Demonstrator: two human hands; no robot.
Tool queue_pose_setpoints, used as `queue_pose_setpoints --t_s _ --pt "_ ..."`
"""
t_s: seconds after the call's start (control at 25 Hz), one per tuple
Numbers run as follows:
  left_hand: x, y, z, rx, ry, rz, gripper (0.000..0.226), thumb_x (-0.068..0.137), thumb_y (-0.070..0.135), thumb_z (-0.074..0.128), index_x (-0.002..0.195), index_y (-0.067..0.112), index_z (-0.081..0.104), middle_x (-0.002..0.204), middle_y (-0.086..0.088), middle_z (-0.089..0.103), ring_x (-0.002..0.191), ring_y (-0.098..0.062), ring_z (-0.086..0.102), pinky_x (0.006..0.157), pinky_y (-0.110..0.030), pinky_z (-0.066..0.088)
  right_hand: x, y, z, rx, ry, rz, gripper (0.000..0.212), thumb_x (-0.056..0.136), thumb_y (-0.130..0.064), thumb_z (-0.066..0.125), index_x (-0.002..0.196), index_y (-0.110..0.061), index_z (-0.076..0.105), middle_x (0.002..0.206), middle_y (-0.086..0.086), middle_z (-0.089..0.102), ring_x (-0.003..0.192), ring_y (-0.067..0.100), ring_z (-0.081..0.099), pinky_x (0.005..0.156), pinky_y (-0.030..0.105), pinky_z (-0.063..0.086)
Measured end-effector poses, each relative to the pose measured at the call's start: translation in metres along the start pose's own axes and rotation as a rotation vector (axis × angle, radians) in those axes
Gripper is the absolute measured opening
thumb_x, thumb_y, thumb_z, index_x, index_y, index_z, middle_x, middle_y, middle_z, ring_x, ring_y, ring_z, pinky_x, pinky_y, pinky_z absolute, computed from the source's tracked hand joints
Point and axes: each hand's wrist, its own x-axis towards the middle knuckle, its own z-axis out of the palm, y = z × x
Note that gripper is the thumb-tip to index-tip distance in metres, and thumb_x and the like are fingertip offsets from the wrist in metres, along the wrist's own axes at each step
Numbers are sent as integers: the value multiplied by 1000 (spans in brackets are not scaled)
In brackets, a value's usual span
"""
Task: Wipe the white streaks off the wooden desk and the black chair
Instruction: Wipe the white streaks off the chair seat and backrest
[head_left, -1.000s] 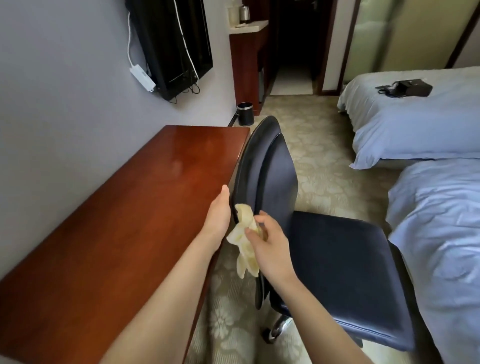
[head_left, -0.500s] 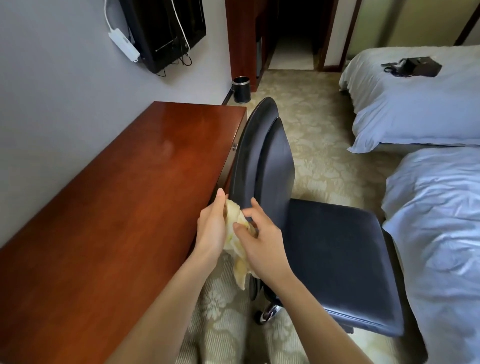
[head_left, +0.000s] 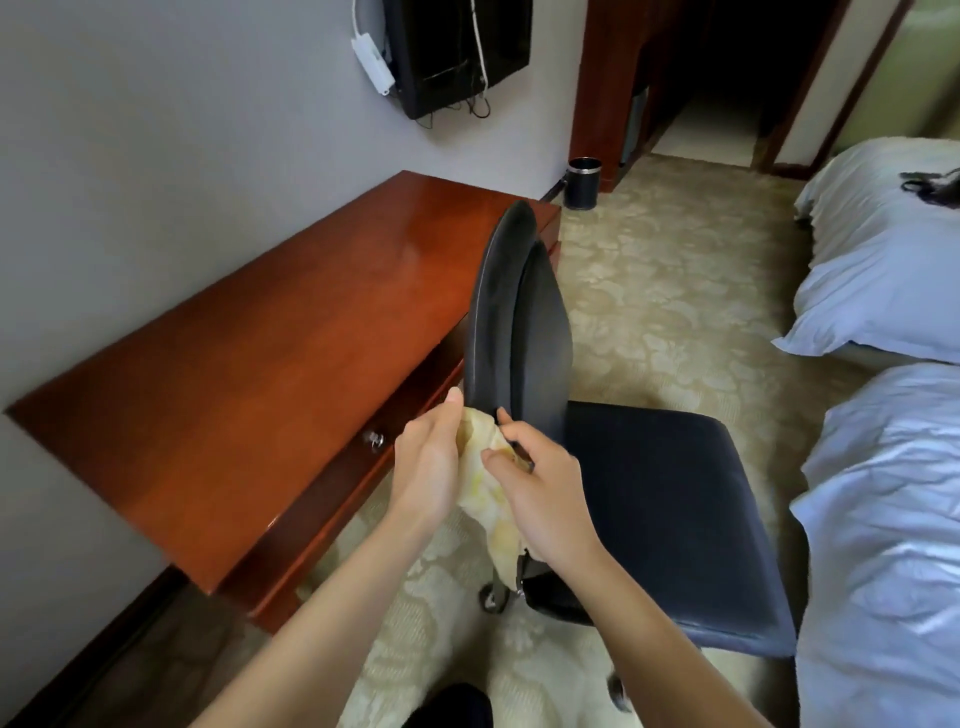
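1. Both hands held the yellow cloth just beside the lower edge of the black chair, which stood close against the wooden bench.
2. The left hand grasped the cloth with its thumb lying up along the fold. Its other fingers were hidden behind the fabric. The right hand pinched the cloth from the other side with curled fingers.
3. This looked like the cloth being regathered before a pass over the chair back. The move called for folding it into a flat pad with a clean face outward and no loose tail hanging below.
4. The chair sat on a caster, so it would likely roll or swivel under pressure. One hand should have steadied the back while the other wiped.
5. No white streaks could be made out on chair or bench. A pale patch on the bench top might only have been glare, so each surface needed checking from a slant.
6. Long overlapping strokes from the top downward would probably have served best, with the cloth refolded once soiled.
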Motion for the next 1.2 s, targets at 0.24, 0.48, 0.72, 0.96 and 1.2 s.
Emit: queue_pose_setpoints --t_s 0.24,0.48,0.72,0.96,1.2 --pt "-95 -5 45 99 31 31 70 87 62 38 85 -3 64 89 -18 69 87 -30 65 88 -46 49 -65 9 -69 -43 -78 -7 13 81 -6 54 70 -8 60 77 -18 60 57 15 44 54 28 33" --pt "-147 -11 82 238 -317 39 54 92 56 43 105 8 64 101 -9 69 95 -12 62 88 -27 45 -113 17 -138 -157 -18 -47 13 80 -3 56 70 -11 60 64 11 51 57 9 41 50 19 31" --pt "-169 -1 118 316 -669 -47 66 81 65 49 135 27 49 130 10 56 119 -7 52 106 -30 38 -159 32 -174 -318 344 -124 15 80 -16 61 70 -27 63 62 -11 60 61 5 54 55 15 39" --pt "-186 17 168 428 -858 27 49 95 48 45 138 24 47 132 2 54 124 -13 48 104 -29 36 -180 57 -171 -207 669 -196 20 78 -37 44 91 -33 58 107 -17 61 110 -2 52 82 -2 32" --pt "-195 33 182 470 -878 201 45 98 37 45 141 24 44 138 5 52 129 -9 44 93 -15 32 -166 74 -201 -97 903 -166 13 76 -31 43 88 -31 47 114 -5 50 112 8 46 91 7 32"
